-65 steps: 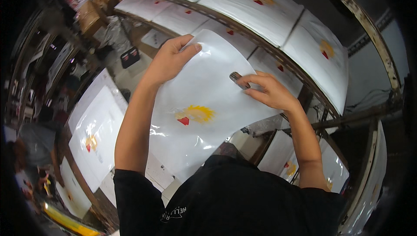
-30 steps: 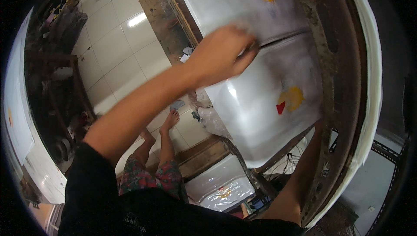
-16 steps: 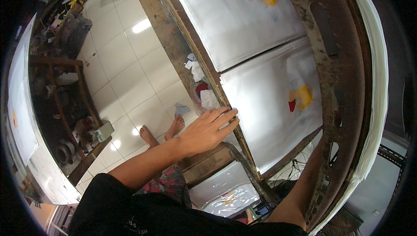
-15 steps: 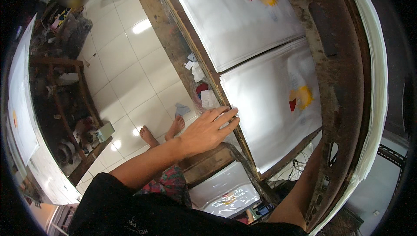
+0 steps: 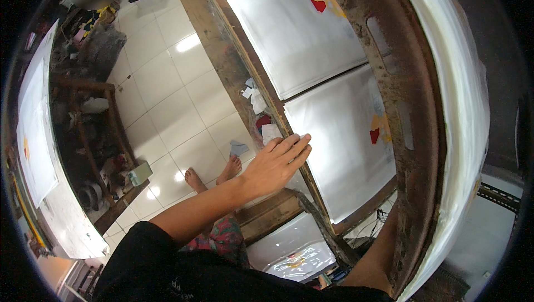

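My left hand [image 5: 276, 167] lies palm down at the table's near edge, fingers stretched out. Its fingertips reach the border of the nearer white sheet [image 5: 328, 174], which bears a red and yellow print. Beyond it lies a second white sheet [image 5: 278, 35] with a matching print. My right forearm [image 5: 375, 249] passes behind a large brown slotted frame [image 5: 411, 63], which hides my right hand. The frame stands over the right side of both sheets and partly covers their prints. A pale, thick-edged layer [image 5: 453, 85] runs along its outer side.
Paper scraps [image 5: 257, 100] lie on the ledge beside the wooden table edge [image 5: 245, 52]. Below my left arm is a glossy printed sheet [image 5: 295, 246]. Another table [image 5: 78, 229] with white sheets stands at left, past the tiled floor [image 5: 172, 90]. Wires hang near my right forearm.
The brown frame has shifted left over the sheets and hides more of their prints. My left hand stays at the table edge, nearly unmoved.
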A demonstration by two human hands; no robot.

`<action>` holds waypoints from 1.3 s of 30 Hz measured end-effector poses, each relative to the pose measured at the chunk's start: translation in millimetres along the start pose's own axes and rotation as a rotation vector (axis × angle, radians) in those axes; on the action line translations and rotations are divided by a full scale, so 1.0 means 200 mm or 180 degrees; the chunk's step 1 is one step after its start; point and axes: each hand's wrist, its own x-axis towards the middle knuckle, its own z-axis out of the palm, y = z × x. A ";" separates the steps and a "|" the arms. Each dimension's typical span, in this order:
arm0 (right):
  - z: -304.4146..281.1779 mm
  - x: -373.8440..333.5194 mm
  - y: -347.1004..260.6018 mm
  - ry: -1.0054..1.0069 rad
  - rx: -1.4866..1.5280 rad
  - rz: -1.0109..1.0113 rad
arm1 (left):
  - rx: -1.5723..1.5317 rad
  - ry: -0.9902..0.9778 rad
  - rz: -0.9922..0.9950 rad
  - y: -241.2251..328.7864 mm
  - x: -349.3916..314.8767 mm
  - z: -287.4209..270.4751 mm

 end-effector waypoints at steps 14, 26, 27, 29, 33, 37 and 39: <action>0.22 -1.29 -0.25 -0.1364 0.0427 -0.0295 | -0.0394 -0.0132 -0.0088 0.01 -0.53 -0.33; 0.38 -2.48 -0.70 -0.3155 0.1195 0.0149 | 0.0188 0.1083 -0.1579 0.17 -1.87 -1.40; 0.38 -2.56 -0.74 -0.3231 0.1218 0.0102 | 0.0458 0.1254 -0.1593 0.14 -2.01 -1.44; 0.36 -2.75 -0.81 -0.3319 0.1273 0.0120 | 0.0726 0.1418 -0.1948 0.14 -2.30 -1.53; 0.30 -3.15 -1.03 -0.3491 0.1375 0.0168 | 0.1367 0.1540 -0.2851 0.19 -2.83 -1.69; 0.29 -3.39 -1.14 -0.3762 0.1588 -0.0012 | 0.1610 0.1362 -0.3184 0.19 -3.17 -1.68; 0.29 -3.49 -1.20 -0.3844 0.1564 -0.0011 | 0.1634 0.1389 -0.3167 0.20 -3.22 -1.67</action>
